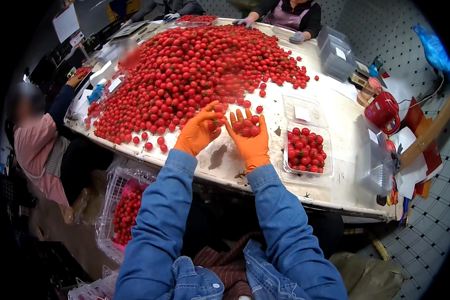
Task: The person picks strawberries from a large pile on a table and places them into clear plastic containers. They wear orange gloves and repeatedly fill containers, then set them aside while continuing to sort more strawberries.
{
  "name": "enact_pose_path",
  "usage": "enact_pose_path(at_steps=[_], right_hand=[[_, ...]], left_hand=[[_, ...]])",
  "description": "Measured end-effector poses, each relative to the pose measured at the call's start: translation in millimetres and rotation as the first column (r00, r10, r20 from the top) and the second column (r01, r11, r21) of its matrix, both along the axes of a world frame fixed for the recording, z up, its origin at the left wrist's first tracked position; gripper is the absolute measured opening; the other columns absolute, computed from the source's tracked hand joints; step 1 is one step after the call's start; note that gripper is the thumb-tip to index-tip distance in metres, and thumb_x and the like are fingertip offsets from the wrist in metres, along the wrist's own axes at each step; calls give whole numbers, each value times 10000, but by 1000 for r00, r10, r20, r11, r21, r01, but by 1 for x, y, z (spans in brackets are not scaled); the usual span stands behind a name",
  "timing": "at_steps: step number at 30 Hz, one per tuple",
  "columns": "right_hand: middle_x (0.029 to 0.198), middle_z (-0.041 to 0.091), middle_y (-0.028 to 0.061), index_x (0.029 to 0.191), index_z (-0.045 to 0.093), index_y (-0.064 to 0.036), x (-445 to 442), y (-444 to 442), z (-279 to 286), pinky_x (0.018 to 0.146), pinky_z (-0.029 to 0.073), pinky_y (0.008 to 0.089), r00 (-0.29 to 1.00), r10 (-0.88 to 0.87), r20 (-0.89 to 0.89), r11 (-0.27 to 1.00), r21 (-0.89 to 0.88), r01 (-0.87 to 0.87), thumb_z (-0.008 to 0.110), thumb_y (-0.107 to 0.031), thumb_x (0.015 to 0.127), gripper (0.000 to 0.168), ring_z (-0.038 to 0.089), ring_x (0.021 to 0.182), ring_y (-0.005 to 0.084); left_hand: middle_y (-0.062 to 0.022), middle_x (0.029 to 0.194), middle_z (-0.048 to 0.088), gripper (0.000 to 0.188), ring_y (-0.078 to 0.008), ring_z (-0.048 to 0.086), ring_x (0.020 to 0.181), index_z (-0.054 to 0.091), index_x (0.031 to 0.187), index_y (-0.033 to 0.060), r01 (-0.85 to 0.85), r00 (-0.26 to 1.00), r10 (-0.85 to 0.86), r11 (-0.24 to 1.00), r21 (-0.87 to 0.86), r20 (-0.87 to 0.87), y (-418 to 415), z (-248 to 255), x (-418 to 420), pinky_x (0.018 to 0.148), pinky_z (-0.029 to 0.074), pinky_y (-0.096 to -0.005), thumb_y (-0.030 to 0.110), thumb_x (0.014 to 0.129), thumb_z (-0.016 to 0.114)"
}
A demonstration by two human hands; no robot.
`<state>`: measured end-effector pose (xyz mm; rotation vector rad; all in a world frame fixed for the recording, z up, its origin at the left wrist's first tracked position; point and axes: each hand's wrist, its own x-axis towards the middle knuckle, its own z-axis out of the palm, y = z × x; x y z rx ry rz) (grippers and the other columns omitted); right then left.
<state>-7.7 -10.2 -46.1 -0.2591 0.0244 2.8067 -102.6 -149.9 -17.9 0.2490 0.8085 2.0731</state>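
Both hands wear orange gloves. My right hand [250, 144] is palm up, its fingers curled around several cherry tomatoes [246, 126]. Close beside it on the left, my left hand [199, 130] holds cherry tomatoes between thumb and fingers; how many is partly hidden. Beyond both hands rises a large heap of cherry tomatoes [187, 71] with green stems. To the right of my right hand, an open clear plastic clamshell box [329, 169] lies on the white table [345, 180], its base filled with cherry tomatoes and its lid folded back, away from me.
Stacked clear boxes stand at the right edge [373, 161] and far right [335, 56], near a red electric kettle [383, 108]. A plastic crate [105, 210] with tomatoes sits below the table at left. Co-workers are at the left [41, 142] and far side [290, 17].
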Motion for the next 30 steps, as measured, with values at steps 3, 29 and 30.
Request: enact_pose_path(at_steps=[3, 29, 30], right_hand=[[1282, 482, 160, 1292, 438, -85, 4, 4, 5, 997, 392, 569, 999, 19, -45, 1000, 24, -18, 526, -404, 927, 492, 476, 1181, 328], [923, 635, 90, 992, 664, -31, 166, 174, 31, 782, 478, 296, 894, -406, 191, -414, 833, -366, 691, -261, 809, 296, 597, 834, 184], [986, 649, 111, 1017, 665, -34, 167, 173, 31, 823, 470, 291, 894, -430, 128, -485, 802, -349, 670, -250, 826, 288, 608, 889, 199]], left_hand=[[-137, 1110, 573, 341, -204, 588, 900, 515, 1219, 59, 60, 969, -121, 961, 271, 215, 3, -15, -9, 632, 501, -236, 240, 932, 552], [-89, 1083, 617, 391, -196, 636, 968, 495, 1287, 75, -6, 938, -84, 966, -260, -337, 114, 4, 101, 797, 529, -274, 154, 917, 592], [-88, 1076, 616, 391, -189, 637, 951, 494, 1290, 70, -42, 907, -70, 966, -255, -415, 122, 6, 109, 791, 531, -272, 147, 919, 589]])
